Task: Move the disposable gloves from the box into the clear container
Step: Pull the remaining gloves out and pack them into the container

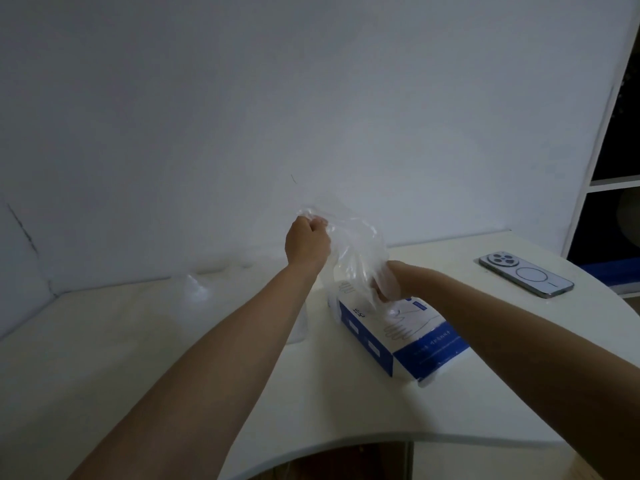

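Note:
A blue and white glove box [398, 337] lies on the white table [138, 358], right of centre. Clear plastic disposable gloves [356, 251] hang stretched above the box's far end. My left hand [306, 242] is raised and grips the upper end of the gloves. My right hand [391, 278] is at the box's far end, behind the film, with fingers curled on the lower part of the gloves. The clear container [207, 306] stands left of the box, faint against the table and partly hidden by my left forearm.
A phone [526, 273] lies face down at the table's far right. A white wall stands close behind the table. A dark shelf unit [613, 150] rises at the right. The table's front edge curves inward near me.

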The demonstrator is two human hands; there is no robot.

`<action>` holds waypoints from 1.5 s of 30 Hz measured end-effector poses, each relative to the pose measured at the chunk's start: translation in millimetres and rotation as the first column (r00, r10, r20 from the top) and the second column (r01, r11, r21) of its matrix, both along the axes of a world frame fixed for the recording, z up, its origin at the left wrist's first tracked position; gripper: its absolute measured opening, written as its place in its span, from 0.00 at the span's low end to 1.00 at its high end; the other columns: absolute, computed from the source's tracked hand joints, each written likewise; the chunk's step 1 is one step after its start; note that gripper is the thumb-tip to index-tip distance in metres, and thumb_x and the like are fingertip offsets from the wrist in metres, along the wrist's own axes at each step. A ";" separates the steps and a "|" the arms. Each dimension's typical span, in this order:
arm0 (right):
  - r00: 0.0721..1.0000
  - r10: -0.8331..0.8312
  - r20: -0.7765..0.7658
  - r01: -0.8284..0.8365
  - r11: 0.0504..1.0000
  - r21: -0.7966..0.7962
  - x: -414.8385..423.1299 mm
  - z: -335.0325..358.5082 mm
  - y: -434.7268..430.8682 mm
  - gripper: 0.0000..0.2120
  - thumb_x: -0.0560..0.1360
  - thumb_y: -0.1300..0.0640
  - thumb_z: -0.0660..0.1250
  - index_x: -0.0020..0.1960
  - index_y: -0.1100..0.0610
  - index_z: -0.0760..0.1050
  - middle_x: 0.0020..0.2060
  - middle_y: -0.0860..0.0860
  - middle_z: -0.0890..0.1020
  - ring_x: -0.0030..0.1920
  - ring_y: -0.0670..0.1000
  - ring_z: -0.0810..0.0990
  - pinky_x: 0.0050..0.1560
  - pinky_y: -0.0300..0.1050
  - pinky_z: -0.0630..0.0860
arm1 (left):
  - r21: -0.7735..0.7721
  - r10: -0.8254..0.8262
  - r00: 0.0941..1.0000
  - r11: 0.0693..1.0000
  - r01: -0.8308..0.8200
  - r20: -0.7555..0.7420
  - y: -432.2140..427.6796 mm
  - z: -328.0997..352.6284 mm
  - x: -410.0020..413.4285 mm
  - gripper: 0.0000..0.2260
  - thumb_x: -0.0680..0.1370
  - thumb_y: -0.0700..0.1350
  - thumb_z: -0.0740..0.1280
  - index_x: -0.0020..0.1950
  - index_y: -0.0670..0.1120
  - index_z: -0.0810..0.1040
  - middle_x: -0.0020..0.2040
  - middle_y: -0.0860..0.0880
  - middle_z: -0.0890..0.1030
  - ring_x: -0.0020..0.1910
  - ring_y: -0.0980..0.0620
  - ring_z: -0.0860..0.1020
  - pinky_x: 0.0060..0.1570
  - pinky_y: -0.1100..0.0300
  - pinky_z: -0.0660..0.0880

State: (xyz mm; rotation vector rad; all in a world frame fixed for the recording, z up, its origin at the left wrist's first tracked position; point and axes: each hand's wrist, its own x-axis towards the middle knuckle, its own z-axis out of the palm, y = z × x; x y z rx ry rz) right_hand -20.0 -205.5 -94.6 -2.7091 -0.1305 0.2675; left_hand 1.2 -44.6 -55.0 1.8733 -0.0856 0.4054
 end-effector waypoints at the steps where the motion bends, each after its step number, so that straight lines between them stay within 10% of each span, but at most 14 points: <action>1: 0.999 -0.002 0.049 0.004 0.999 -0.044 3.9 -2.3 -0.6 0.10 0.77 0.64 0.63 0.56 0.67 0.76 0.41 0.52 0.73 0.45 0.51 0.73 0.56 0.43 0.75 | -0.010 -0.022 1.000 1.000 0.022 -0.006 1.9 0.5 -0.7 0.11 0.81 0.40 0.54 0.53 0.41 0.76 0.35 0.47 0.77 0.32 0.48 0.76 0.39 0.55 0.75; 5: 0.995 -0.088 0.041 0.077 0.973 0.219 9.6 8.9 -14.8 0.08 0.78 0.63 0.64 0.55 0.65 0.75 0.47 0.57 0.78 0.42 0.52 0.75 0.47 0.46 0.77 | -0.065 -0.087 0.996 0.994 0.086 -0.009 12.9 6.1 -7.0 0.10 0.81 0.38 0.53 0.52 0.44 0.73 0.33 0.48 0.74 0.28 0.51 0.72 0.29 0.59 0.70; 9: 0.874 -0.384 0.296 0.089 0.727 0.681 2.3 42.7 -24.2 0.14 0.79 0.53 0.60 0.45 0.60 0.79 0.42 0.54 0.75 0.36 0.48 0.69 0.38 0.42 0.66 | -0.163 -0.169 0.984 0.974 0.158 -0.059 28.3 15.0 -11.5 0.11 0.82 0.38 0.51 0.54 0.44 0.72 0.36 0.46 0.76 0.27 0.51 0.72 0.27 0.60 0.73; 14: 0.993 -0.061 0.105 -0.035 0.683 0.729 -4.9 74.9 8.5 0.45 0.68 0.23 0.51 0.54 0.63 0.79 0.45 0.55 0.79 0.43 0.54 0.73 0.47 0.48 0.67 | -0.338 -0.281 0.955 0.911 0.236 -0.090 51.5 24.5 -19.7 0.11 0.82 0.36 0.50 0.60 0.43 0.70 0.44 0.43 0.80 0.29 0.49 0.77 0.31 0.58 0.79; 17: 0.989 0.047 0.138 -0.126 0.753 0.646 -1.9 77.3 41.1 0.30 0.71 0.36 0.66 0.55 0.62 0.80 0.49 0.56 0.82 0.46 0.53 0.77 0.48 0.44 0.71 | -0.378 -0.335 0.939 0.881 0.284 -0.075 71.1 27.5 -26.0 0.15 0.82 0.34 0.49 0.64 0.45 0.67 0.50 0.42 0.81 0.34 0.46 0.80 0.39 0.54 0.81; 20: 0.984 0.023 0.175 -0.153 0.611 0.777 7.6 75.1 69.9 0.06 0.77 0.62 0.67 0.50 0.66 0.79 0.41 0.58 0.81 0.39 0.51 0.78 0.42 0.41 0.75 | -0.484 -0.377 0.921 0.826 0.288 -0.096 96.2 29.2 -28.2 0.15 0.80 0.31 0.54 0.62 0.46 0.69 0.53 0.39 0.81 0.40 0.43 0.81 0.43 0.51 0.81; 23: 0.990 0.064 0.124 -0.138 0.593 0.794 11.4 78.8 94.7 0.08 0.80 0.64 0.62 0.54 0.66 0.77 0.37 0.57 0.80 0.34 0.50 0.75 0.37 0.41 0.74 | -0.542 -0.344 0.931 0.809 0.225 -0.126 130.8 36.6 -31.8 0.04 0.79 0.40 0.61 0.53 0.45 0.73 0.50 0.41 0.81 0.40 0.46 0.82 0.41 0.54 0.80; 26: 0.980 0.166 0.112 -0.199 0.739 0.643 12.7 82.9 111.6 0.10 0.80 0.62 0.61 0.55 0.65 0.78 0.34 0.54 0.78 0.31 0.48 0.70 0.32 0.38 0.67 | -0.552 -0.330 0.900 0.824 0.127 -0.286 165.1 48.0 -34.2 0.20 0.75 0.59 0.66 0.54 0.42 0.76 0.39 0.44 0.81 0.27 0.51 0.79 0.34 0.60 0.78; 30: 0.969 0.242 0.043 -0.230 0.830 0.508 19.2 84.5 127.0 0.10 0.79 0.62 0.62 0.55 0.67 0.78 0.35 0.54 0.77 0.29 0.47 0.68 0.31 0.39 0.64 | -0.339 -0.298 0.828 0.930 0.140 -0.476 183.6 49.5 -31.9 0.23 0.73 0.60 0.70 0.52 0.40 0.80 0.42 0.45 0.83 0.29 0.52 0.78 0.30 0.62 0.76; 34: 0.975 0.220 -0.011 -0.195 0.883 0.426 32.9 84.7 141.7 0.14 0.76 0.63 0.65 0.58 0.70 0.76 0.36 0.56 0.79 0.29 0.48 0.69 0.31 0.40 0.65 | 0.006 0.091 0.959 0.996 -0.092 -0.268 191.3 31.2 -12.9 0.08 0.80 0.39 0.63 0.42 0.39 0.76 0.33 0.46 0.78 0.21 0.55 0.75 0.23 0.65 0.71; 37: 0.991 0.120 0.067 -0.135 0.938 0.319 43.3 84.2 143.4 0.19 0.72 0.63 0.70 0.62 0.65 0.74 0.45 0.58 0.80 0.39 0.51 0.77 0.41 0.42 0.76 | 0.422 0.298 0.954 0.864 -0.273 0.007 196.7 17.2 -2.5 0.09 0.82 0.45 0.57 0.54 0.43 0.74 0.41 0.45 0.79 0.32 0.47 0.79 0.34 0.58 0.75; 40: 0.882 0.023 0.470 -0.178 0.941 0.287 48.1 84.1 147.5 0.26 0.70 0.56 0.74 0.66 0.54 0.71 0.58 0.54 0.76 0.56 0.53 0.76 0.59 0.49 0.75 | 0.632 0.330 0.934 0.696 -0.340 0.139 195.9 8.1 3.0 0.09 0.83 0.45 0.53 0.56 0.43 0.70 0.46 0.44 0.77 0.43 0.43 0.76 0.41 0.54 0.70; 43: 0.681 -0.015 0.732 -0.388 0.840 0.379 35.9 89.8 159.8 0.11 0.73 0.60 0.68 0.55 0.54 0.78 0.50 0.51 0.80 0.47 0.50 0.78 0.48 0.44 0.76 | 0.705 0.310 0.945 0.647 -0.292 0.106 189.6 2.0 6.3 0.08 0.82 0.40 0.53 0.58 0.42 0.69 0.48 0.43 0.77 0.42 0.45 0.72 0.40 0.54 0.67; 45: 0.803 0.157 0.575 -0.423 0.830 0.364 30.5 88.3 171.2 0.08 0.76 0.62 0.65 0.53 0.56 0.79 0.46 0.52 0.82 0.41 0.50 0.80 0.41 0.43 0.78 | 0.758 0.304 0.951 0.608 -0.234 0.050 188.0 -4.1 10.1 0.09 0.80 0.38 0.55 0.59 0.41 0.69 0.51 0.42 0.78 0.44 0.44 0.73 0.41 0.54 0.68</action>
